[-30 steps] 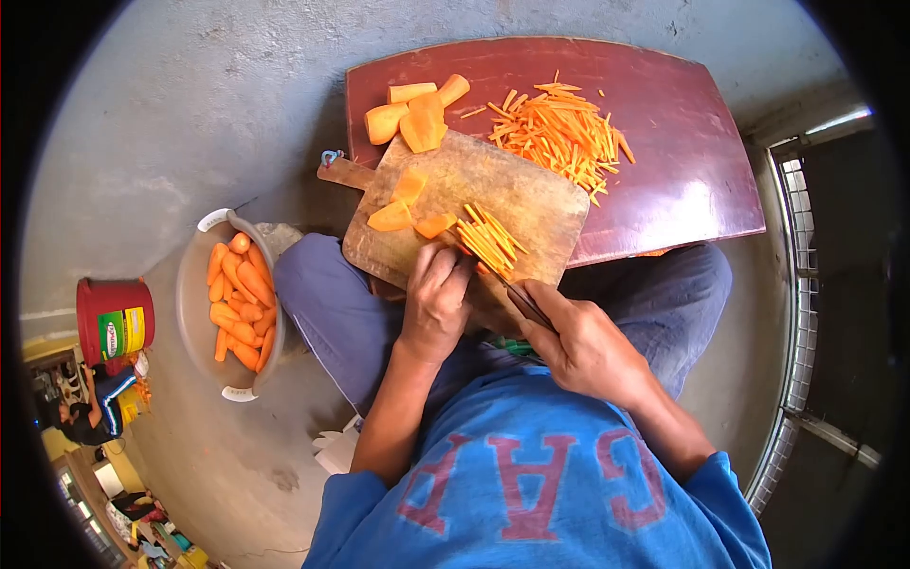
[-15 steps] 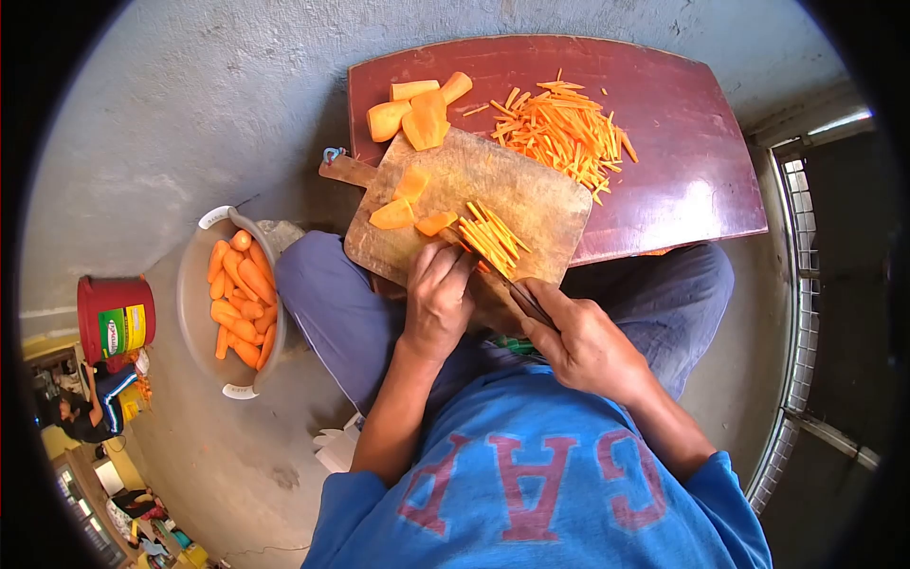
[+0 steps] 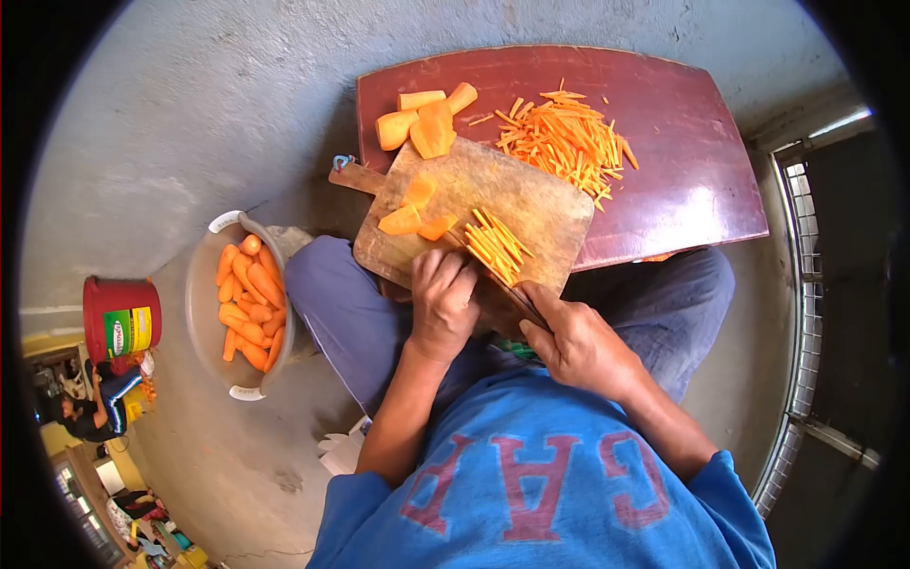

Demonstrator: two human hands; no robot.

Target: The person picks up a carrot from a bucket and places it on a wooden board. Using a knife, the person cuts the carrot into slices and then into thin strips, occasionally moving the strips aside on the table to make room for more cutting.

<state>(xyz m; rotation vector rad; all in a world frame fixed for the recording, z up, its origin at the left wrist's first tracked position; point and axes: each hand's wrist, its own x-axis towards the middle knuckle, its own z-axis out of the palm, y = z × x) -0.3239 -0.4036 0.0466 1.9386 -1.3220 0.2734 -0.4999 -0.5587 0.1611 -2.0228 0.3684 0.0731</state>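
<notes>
My right hand (image 3: 583,343) grips a knife (image 3: 517,299) by its handle, near the front edge of the wooden cutting board (image 3: 550,204). The blade lies beside a small bundle of cut carrot sticks (image 3: 497,247). My left hand (image 3: 444,296) is at the board's front edge close to the knife's far end, its fingers curled; whatever they hold, if anything, is hidden. Flat carrot slices (image 3: 401,221) lie on the board just beyond my left hand. Peeled carrot chunks (image 3: 433,130) are at the board's far left corner, one overlapping it.
Under the board is a dark red table (image 3: 682,142), bearing a heap of carrot sticks (image 3: 569,142). On the floor at left stand a grey basin (image 3: 201,313) of whole carrots and a red bucket (image 3: 95,318). A person (image 3: 90,412) is in the background, far left.
The knife has shifted from within the carrot sticks to their near side. Both hands stay close to where they were. The whole view has moved slightly.
</notes>
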